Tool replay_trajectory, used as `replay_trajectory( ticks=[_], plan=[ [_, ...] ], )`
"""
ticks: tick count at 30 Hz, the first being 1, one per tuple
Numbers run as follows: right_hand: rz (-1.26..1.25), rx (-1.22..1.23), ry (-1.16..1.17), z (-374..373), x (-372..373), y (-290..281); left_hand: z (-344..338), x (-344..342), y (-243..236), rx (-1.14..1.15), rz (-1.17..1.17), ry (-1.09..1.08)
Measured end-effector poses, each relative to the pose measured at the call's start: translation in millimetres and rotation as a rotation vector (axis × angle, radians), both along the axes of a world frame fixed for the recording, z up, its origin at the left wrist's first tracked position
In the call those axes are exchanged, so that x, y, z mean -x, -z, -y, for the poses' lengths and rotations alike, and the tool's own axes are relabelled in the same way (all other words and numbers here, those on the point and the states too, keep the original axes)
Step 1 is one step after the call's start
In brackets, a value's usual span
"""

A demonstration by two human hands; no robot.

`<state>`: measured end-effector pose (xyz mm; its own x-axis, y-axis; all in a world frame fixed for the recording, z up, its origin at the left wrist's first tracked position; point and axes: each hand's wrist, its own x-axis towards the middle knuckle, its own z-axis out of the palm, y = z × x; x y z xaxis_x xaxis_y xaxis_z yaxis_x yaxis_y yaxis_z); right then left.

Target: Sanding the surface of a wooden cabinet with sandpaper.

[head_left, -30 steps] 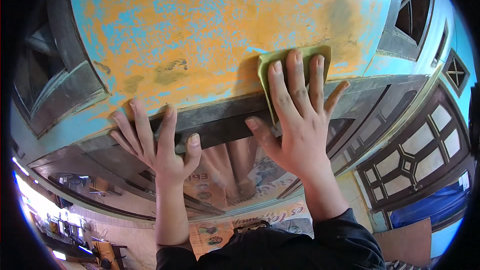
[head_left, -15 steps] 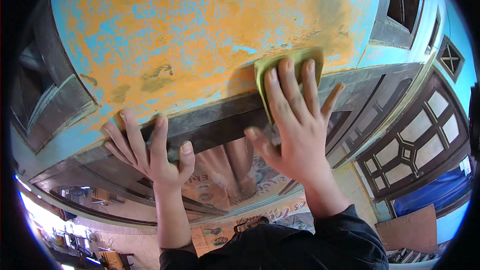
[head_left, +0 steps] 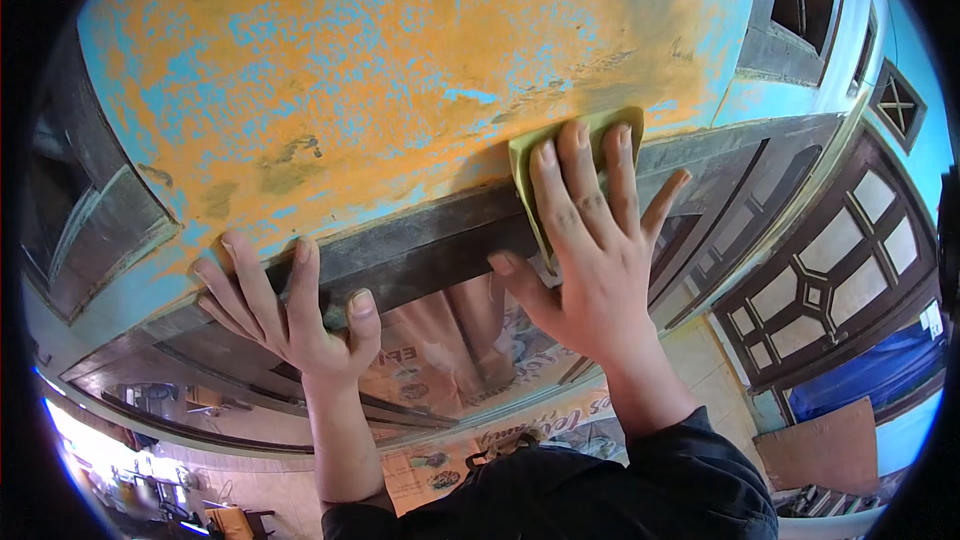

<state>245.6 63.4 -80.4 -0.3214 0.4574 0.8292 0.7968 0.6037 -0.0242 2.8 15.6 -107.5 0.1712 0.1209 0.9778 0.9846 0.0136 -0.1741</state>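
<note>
An upright panel with patchy orange and light-blue paint fills the upper view, above a dark wooden rail. My left hand rests at the lower left of the panel, fingers spread over its bottom edge and the rail, holding nothing. My right hand presses a folded yellow-green abrasive sheet against the lower right of the panel and rail with its middle fingers; its thumb and little finger stick out to either side.
Dark-framed openings flank the panel. At right are a paneled door, blue plastic and a brown board. Printed orange sheeting lies below, and a cluttered work area shows at lower left.
The view has shifted, moving the panel leftward in frame. My right hand and the sheet have slid slightly right and down along the panel; my left hand stays on the same edge.
</note>
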Motion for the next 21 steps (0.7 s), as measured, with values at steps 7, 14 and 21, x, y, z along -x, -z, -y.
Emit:
replay_trajectory(
  ticks=[7,14,21],
  plan=[
    [0.026,-0.012,-0.017,2,4,0,0,3,-1,-0.005,-0.007,0.002],
    [-0.011,-0.044,-0.04,-4,7,-19,-1,5,1,-0.004,0.0,-0.004],
    [-0.031,-0.051,0.031,-8,-7,2,0,-1,0,0.0,0.013,-0.015]
  ],
)
